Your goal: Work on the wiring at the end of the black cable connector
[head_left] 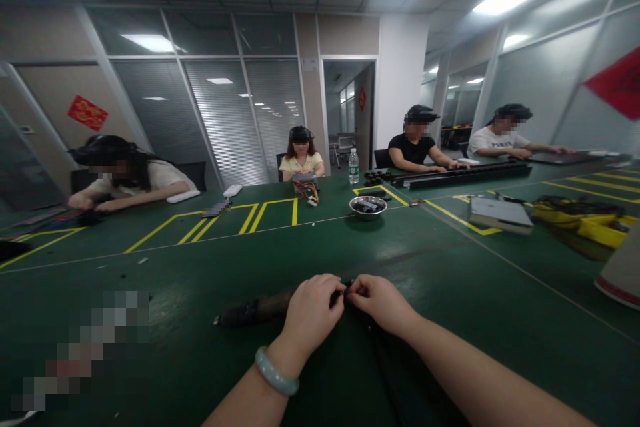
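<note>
A dark electric screwdriver [250, 312] with a brownish body lies on the green table, its pointed metal tip toward the left. My left hand [314, 310], with a pale green bangle on the wrist, is closed over the tool's rear end. Opposite it, my right hand [383, 303] pinches a small dark cable connector [349, 285] between thumb and fingers. The fingertips of both hands nearly meet there, so the exact joint is hidden. From beneath my right hand a black cable [380, 353] runs down toward the table's near edge.
A metal bowl [368, 207] of dark parts stands ahead, with a water bottle [354, 167] behind it. To the right are a white-grey box [501, 215] and yellow trays [603, 230]. Several people sit around the far side. A blurred-out strip [85, 353] lies left.
</note>
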A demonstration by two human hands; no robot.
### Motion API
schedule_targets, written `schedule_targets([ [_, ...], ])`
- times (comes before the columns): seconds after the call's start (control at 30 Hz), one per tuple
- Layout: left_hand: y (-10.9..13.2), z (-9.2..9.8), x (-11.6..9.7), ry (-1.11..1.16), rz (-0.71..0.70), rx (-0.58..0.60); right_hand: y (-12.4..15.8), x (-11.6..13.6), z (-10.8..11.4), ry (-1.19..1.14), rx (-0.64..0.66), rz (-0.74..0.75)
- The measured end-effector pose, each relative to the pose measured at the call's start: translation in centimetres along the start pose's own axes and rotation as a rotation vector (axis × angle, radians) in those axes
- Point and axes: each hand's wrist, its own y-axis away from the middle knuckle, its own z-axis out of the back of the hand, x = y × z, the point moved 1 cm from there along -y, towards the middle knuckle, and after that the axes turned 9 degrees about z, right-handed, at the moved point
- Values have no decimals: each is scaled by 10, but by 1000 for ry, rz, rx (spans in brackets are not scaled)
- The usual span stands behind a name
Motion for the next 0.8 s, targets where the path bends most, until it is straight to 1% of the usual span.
schedule_targets([
  [0.47,-1,4,-3,11,-8,-12,-1,-6,-3,9,1,0],
  [0.63,0,5,-4,5,-15,-6,-1,-2,-1,15,0,-2],
  [0.8,0,2,-1,6,-15,-1,-1,2,1,16,3,-8],
])
